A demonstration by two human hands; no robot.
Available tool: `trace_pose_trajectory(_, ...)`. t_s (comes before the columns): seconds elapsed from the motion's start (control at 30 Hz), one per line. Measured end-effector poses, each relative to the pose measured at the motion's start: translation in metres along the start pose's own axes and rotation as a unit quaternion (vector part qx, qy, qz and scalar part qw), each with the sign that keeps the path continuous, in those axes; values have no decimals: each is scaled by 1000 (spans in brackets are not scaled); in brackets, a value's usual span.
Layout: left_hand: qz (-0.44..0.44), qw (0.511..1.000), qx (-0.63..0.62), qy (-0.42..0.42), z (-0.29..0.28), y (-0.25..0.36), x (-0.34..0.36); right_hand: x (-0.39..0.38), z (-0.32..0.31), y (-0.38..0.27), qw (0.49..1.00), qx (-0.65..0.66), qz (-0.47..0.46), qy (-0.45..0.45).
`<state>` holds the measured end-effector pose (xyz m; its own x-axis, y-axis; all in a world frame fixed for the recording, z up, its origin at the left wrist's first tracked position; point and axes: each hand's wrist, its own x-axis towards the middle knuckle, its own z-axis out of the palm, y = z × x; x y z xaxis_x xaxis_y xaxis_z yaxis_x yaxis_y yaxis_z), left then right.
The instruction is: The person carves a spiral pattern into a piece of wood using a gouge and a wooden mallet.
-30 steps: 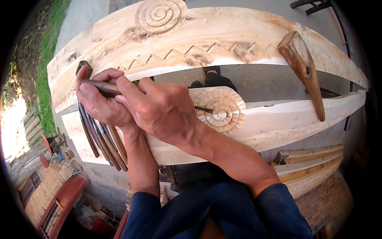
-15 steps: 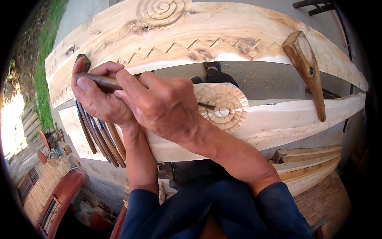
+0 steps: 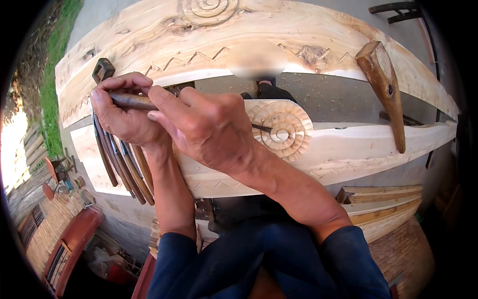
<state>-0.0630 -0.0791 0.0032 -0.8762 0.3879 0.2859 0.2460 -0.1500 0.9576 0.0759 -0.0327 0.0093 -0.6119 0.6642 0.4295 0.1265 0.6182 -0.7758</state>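
My right hand (image 3: 204,124) is closed around a wood-carving chisel, its fist hiding the middle of the tool. On the left, my left hand (image 3: 127,124) curls round the end of the dark wooden handle (image 3: 133,101). The thin metal blade (image 3: 261,128) comes out beyond my right fist, its tip near the middle of a carved spiral (image 3: 295,123). That round spiral, notched along its turns, is part of the pale near board (image 3: 363,142). Several carving tools (image 3: 130,172) with wooden handles lie side by side on the board, below and left of my left hand.
A long far board (image 3: 318,30) bears a zigzag line and another spiral (image 3: 211,10). A thick wooden mallet (image 3: 381,82) bridges the two boards at right. A dark metal loop (image 3: 103,70) sits at left. A dark shoe and trouser leg (image 3: 274,92) show in the gap.
The handle's end sits slightly farther right, and my left fingers have shifted around it. My right hand keeps its grip, with the blade still at the spiral. The whole view has shifted slightly.
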Motion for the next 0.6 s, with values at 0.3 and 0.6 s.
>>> trace_pose_trajectory(0.3, -65, 997, 41, 9, -2, 1, -4, -4, 1, 2, 998, -49, 11, -45)
trace_pose_trajectory(0.6, -35, 991, 123, -24, 1, 7, -8, -10, 0, 5, 999, -47, 2, -23)
